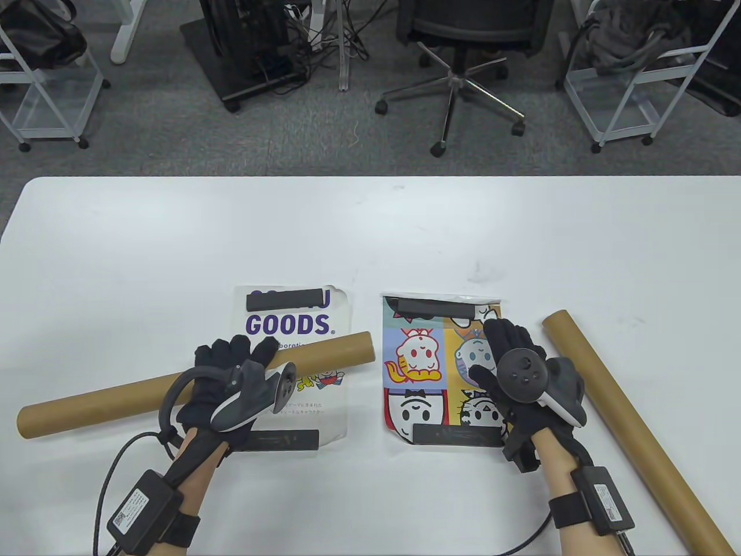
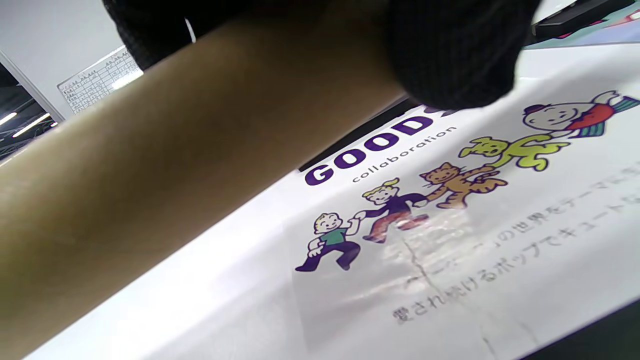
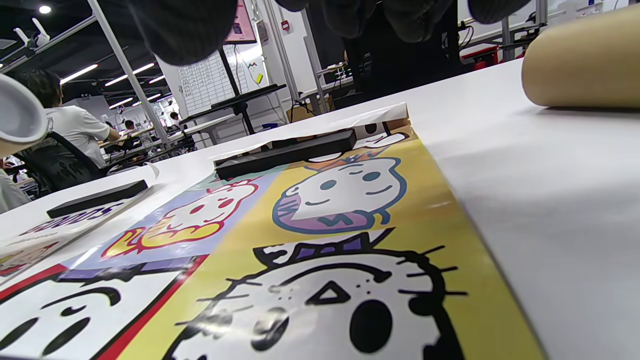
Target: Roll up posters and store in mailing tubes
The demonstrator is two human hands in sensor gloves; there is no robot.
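Two flat posters lie side by side on the white bench [image 1: 116, 231] in the table view, each pinned by a black bar weight at its far and near edge. The left hand [image 1: 223, 385] curls its fingers round a long brown cardboard mailing tube [image 1: 116, 399] that crosses the white "GOODS" poster [image 1: 301, 324] at a slant. The right hand [image 1: 521, 370] lies with fingers spread and fairly straight over the right side of the colourful cartoon-face poster [image 1: 428, 370], holding nothing. A second brown cardboard tube [image 1: 625, 417] rests just to the right of that poster, apart from the hand. In my judgement, the held tube could drag across the white sheet and crease it, or knock the far bar weight [image 1: 286, 300] off, letting the curled corner spring up. In the left wrist view, the tube [image 2: 150, 165] fills the upper left with a gloved finger wrapped over it; the white poster [image 2: 450, 225] below shows a taped tear, which I judge could split further if rolled tightly. In the right wrist view, the gloved fingertips [image 3: 185, 30] hang above the cartoon poster [image 3: 350, 260], and whether they touch it I cannot tell. Its far edge lifts behind the black bar [image 3: 285, 152], so rolling with weights in place would likely buckle the paper.
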